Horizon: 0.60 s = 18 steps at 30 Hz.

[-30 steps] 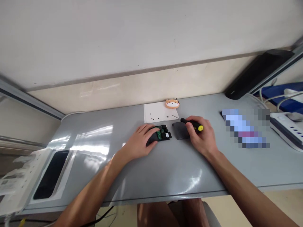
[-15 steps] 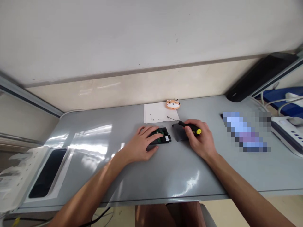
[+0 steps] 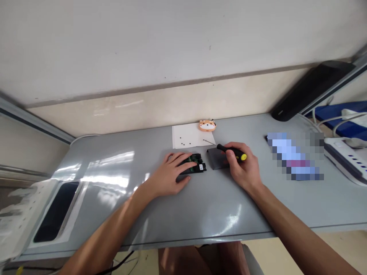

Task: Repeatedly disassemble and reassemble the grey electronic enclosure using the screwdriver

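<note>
My left hand (image 3: 173, 173) lies spread over a black device with an exposed green circuit board (image 3: 197, 163), its fingers across the board and the thumb at the near side. In my right hand (image 3: 243, 168) is a screwdriver (image 3: 234, 152) with a black handle and yellow end. Its shaft points left, the tip over the white paper (image 3: 195, 131); whether a screw sits on the tip is too small to tell. Several tiny dark screws (image 3: 184, 144) are on the paper. A dark cover plate (image 3: 216, 158) sits beside the board, partly hidden by my right hand.
An orange dog-face case (image 3: 207, 125) sits on the paper's far right corner. A pixelated phone-like object (image 3: 295, 156) and a power strip (image 3: 344, 156) are at the right. A black speaker-like bar (image 3: 311, 91) leans at the back; a dark phone (image 3: 57, 212) lies left.
The camera view has shifted slightly. The screwdriver has moved a little to the right relative to the paper, still in my right hand. My left hand stays on the device.
</note>
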{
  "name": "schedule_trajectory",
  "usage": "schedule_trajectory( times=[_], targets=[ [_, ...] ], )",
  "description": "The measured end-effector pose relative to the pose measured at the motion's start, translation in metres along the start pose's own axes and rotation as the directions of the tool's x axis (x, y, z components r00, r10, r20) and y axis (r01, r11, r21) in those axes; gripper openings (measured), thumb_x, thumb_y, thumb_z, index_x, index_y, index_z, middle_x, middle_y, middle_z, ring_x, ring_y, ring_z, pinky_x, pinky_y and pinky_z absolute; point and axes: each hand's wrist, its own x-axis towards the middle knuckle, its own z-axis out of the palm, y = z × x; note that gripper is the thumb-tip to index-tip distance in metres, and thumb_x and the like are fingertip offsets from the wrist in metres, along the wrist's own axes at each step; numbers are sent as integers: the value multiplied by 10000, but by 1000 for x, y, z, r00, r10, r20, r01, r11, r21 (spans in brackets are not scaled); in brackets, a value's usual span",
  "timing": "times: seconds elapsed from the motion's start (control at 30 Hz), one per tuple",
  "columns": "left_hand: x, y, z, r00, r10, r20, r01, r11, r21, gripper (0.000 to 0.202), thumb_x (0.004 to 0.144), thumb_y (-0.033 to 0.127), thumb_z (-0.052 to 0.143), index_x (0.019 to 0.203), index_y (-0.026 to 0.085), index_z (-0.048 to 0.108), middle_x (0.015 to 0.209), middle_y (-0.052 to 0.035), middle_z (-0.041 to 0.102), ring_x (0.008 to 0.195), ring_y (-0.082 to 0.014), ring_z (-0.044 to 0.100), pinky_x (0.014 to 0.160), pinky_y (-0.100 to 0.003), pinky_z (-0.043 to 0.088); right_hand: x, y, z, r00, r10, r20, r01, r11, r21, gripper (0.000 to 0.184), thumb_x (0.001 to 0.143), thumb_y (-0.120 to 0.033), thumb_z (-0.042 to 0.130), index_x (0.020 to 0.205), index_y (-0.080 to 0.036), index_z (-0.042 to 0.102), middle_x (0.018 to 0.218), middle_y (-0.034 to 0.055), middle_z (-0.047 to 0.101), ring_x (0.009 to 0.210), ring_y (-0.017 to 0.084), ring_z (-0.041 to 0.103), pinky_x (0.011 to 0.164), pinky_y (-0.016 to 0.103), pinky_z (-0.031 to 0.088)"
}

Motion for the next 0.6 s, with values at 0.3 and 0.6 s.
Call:
schedule_trajectory(
  times=[0.3,0.6],
  targets=[
    [-1,1,0,999,-31,3,32,999,-23,511,1031,273,643,1538,321,611,1644,-97,586,1512,-331,547,1283,-591,403,-2,-4,1,977,104,-185,-59,970,236,332,1033,-565,616,950,-253,691,867,58,727,627,220,757,505,355,640],
    [2,-7,7,931,-266,-250,267,963,-34,295,1043,306,579,1320,229,645,1349,-126,705,1295,-322,630,1146,-542,499,-6,-2,0,965,136,-225,-75,962,262,353,1025,-571,625,918,-245,709,860,39,721,588,193,736,522,342,637]
  ],
)
